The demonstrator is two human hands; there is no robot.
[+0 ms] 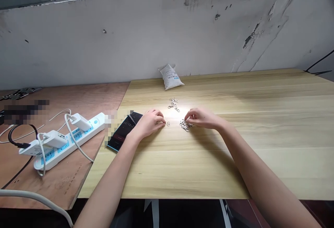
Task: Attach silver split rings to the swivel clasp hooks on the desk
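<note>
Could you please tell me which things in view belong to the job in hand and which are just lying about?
Seemingly part of the job:
near metal pile, at the right hand
small ring, beside the left hand
far metal pile

Probably just lying about:
white packet, by the wall
phone
power strip with plugs

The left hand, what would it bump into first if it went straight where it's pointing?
The left hand would probably meet the small metal ring just beyond its fingers, though their height is hard to tell.
</note>
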